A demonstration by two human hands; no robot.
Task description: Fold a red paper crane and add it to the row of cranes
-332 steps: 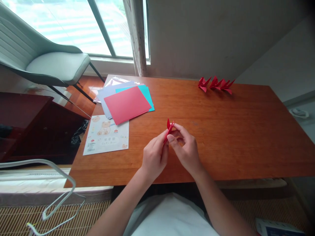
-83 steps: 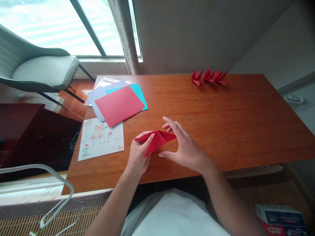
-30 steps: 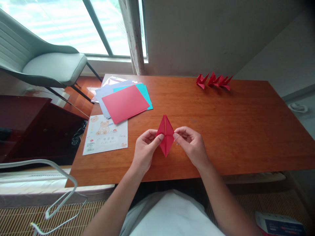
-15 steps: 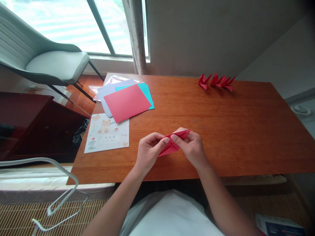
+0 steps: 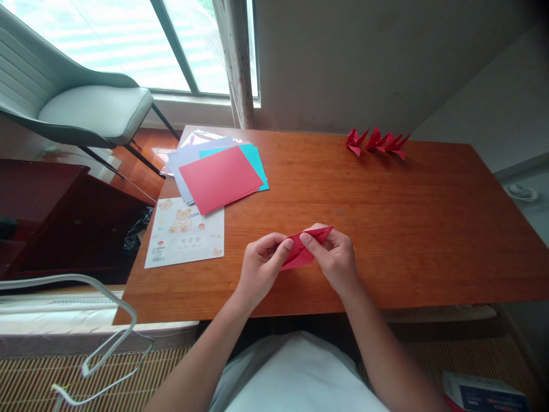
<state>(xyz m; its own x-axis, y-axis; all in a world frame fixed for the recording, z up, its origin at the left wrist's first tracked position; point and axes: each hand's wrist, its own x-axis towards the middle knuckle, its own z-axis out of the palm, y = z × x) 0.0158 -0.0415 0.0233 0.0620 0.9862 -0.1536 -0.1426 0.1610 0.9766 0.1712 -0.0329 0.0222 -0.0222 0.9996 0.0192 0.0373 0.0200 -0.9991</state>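
A folded piece of red paper point(image 5: 300, 256) is held just above the near part of the wooden table. My left hand point(image 5: 262, 264) pinches its left side, thumb on top. On the other side my right hand point(image 5: 334, 256) grips it between thumb and fingers, and one pointed corner sticks out past the thumb. The fingers behind the paper are partly hidden. Several red folded paper figures point(image 5: 377, 142) with pointed wings stand in a row at the table's far right edge.
Left on the wooden table point(image 5: 412, 229) lie red sheets point(image 5: 221, 178) over turquoise paper point(image 5: 261, 166) and lilac paper point(image 5: 180, 171). A white bear-print sheet point(image 5: 185, 234) lies nearer. Beyond are a chair point(image 5: 94, 111) and window; white hangers point(image 5: 115, 297) are at lower left.
Both hands keep hold of the red paper. My left thumb and the paper have shifted very slightly; the view has moved a little too.
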